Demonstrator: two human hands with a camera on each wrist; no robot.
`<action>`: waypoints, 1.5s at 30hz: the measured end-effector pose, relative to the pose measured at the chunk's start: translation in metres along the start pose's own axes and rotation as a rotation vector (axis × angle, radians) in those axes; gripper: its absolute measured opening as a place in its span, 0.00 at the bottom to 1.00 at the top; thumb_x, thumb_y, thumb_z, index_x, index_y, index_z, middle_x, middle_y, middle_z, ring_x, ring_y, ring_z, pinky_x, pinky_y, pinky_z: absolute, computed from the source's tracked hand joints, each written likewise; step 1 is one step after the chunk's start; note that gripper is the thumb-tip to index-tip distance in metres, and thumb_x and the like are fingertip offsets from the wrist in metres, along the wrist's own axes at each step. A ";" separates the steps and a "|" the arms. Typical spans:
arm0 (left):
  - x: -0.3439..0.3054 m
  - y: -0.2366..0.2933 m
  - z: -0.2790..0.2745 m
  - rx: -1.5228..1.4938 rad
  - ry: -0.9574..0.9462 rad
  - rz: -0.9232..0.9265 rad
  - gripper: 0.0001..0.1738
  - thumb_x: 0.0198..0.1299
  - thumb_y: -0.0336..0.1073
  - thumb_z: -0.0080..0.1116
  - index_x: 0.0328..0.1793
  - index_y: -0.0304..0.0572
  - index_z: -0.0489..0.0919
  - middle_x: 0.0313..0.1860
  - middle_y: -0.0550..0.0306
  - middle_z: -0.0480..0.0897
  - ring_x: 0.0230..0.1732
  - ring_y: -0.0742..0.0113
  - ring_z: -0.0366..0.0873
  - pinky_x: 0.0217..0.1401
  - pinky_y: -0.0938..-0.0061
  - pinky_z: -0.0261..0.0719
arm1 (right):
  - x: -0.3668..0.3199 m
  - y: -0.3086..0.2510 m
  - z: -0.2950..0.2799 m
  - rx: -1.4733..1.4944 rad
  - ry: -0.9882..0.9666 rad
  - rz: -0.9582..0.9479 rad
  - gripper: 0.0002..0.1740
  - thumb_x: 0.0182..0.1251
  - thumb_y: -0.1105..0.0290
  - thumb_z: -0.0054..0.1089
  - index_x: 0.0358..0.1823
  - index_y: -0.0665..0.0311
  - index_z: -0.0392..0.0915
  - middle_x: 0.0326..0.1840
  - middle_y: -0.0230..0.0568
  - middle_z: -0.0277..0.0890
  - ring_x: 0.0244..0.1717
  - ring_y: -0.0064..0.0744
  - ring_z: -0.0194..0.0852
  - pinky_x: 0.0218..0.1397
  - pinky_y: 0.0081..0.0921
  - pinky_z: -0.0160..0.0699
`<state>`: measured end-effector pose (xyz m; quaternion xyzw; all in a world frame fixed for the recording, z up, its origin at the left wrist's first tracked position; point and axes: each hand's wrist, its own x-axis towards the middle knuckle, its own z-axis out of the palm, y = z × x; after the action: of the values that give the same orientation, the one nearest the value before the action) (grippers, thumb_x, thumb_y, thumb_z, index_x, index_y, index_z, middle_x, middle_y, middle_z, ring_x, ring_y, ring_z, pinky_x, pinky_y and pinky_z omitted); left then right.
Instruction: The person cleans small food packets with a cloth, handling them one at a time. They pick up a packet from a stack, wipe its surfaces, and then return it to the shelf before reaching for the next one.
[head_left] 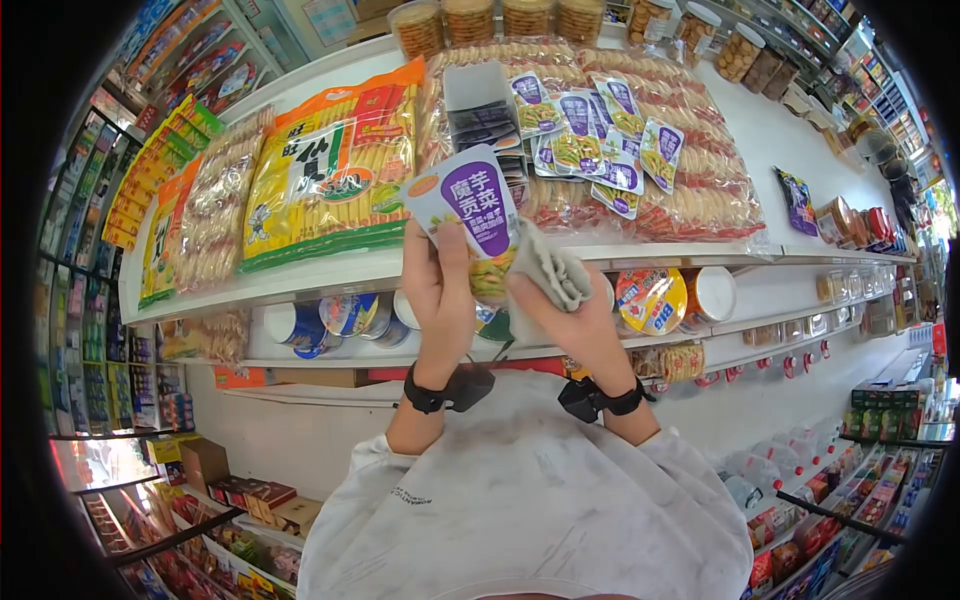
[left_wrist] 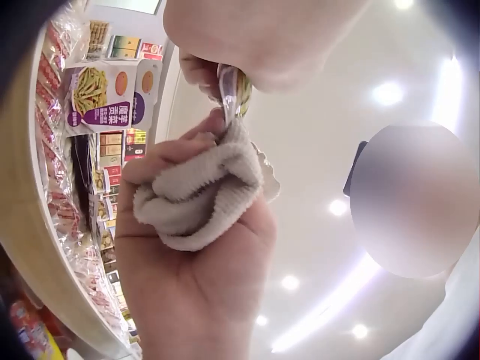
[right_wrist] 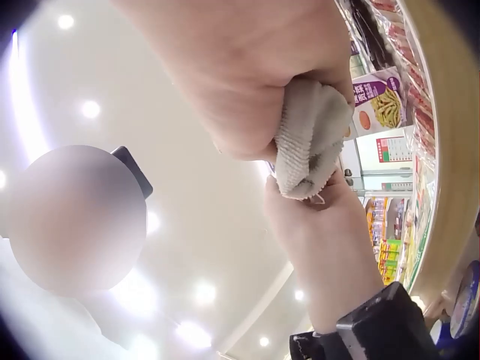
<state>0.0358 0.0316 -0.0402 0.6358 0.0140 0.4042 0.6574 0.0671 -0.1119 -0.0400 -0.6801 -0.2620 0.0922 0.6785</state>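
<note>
My left hand (head_left: 437,300) pinches a white-and-purple snack packet (head_left: 478,205) by its left side, thumb on the printed front. A folded grey ribbed cloth (head_left: 552,272) is gripped in my right hand (head_left: 585,328), close against the packet's right edge. In the left wrist view, the cloth (left_wrist: 199,196) bunches in the right palm, and the packet (left_wrist: 234,94) shows edge-on between both hands. Behind the hands, a stack of similar packets (head_left: 485,110) stands on the shelf, with several more packets (head_left: 590,140) lying loose to its right.
Large bags of wrapped snack sticks (head_left: 340,170) and clear bags of crackers (head_left: 710,170) cover the white shelf (head_left: 200,300). Jars (head_left: 470,22) line its back. Tubs of noodles (head_left: 650,300) stand on the tier below, and stocked racks rise at both sides.
</note>
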 end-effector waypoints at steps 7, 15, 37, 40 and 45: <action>0.009 -0.009 -0.008 0.221 -0.246 0.181 0.19 0.67 0.27 0.58 0.64 0.34 0.73 0.48 0.57 0.78 0.48 0.72 0.75 0.53 0.79 0.72 | 0.005 0.003 -0.009 0.013 0.293 -0.152 0.22 0.62 0.72 0.69 0.57 0.71 0.77 0.46 0.37 0.82 0.47 0.22 0.78 0.53 0.22 0.77; -0.007 -0.007 0.020 0.295 -0.146 0.345 0.27 0.67 0.28 0.58 0.72 0.35 0.70 0.64 0.47 0.75 0.62 0.58 0.75 0.65 0.67 0.71 | 0.006 -0.011 0.005 -0.224 0.223 -0.419 0.31 0.63 0.69 0.62 0.67 0.72 0.69 0.71 0.54 0.68 0.71 0.42 0.69 0.68 0.37 0.69; -0.027 0.008 0.017 -0.409 -0.021 -0.074 0.24 0.79 0.41 0.42 0.72 0.33 0.65 0.58 0.53 0.78 0.57 0.71 0.75 0.61 0.73 0.73 | 0.003 0.010 0.014 -0.363 0.217 -0.754 0.33 0.51 0.66 0.70 0.59 0.72 0.74 0.58 0.54 0.71 0.58 0.58 0.71 0.61 0.47 0.71; -0.024 0.012 0.011 -0.369 -0.106 -0.144 0.23 0.78 0.40 0.43 0.71 0.31 0.66 0.57 0.54 0.79 0.55 0.72 0.75 0.60 0.74 0.73 | 0.006 0.017 0.013 -0.387 0.315 -0.791 0.30 0.53 0.69 0.68 0.59 0.72 0.74 0.60 0.54 0.71 0.59 0.56 0.71 0.62 0.47 0.71; -0.011 0.011 0.021 -0.043 -0.110 0.055 0.14 0.73 0.32 0.53 0.59 0.31 0.75 0.47 0.59 0.79 0.40 0.81 0.71 0.39 0.84 0.69 | 0.008 0.025 0.002 -0.322 0.462 -0.553 0.23 0.66 0.72 0.64 0.61 0.74 0.72 0.65 0.51 0.68 0.61 0.38 0.69 0.62 0.32 0.69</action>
<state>0.0337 0.0069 -0.0323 0.6428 -0.0483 0.3870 0.6593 0.0788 -0.1052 -0.0626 -0.6845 -0.2867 -0.2919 0.6033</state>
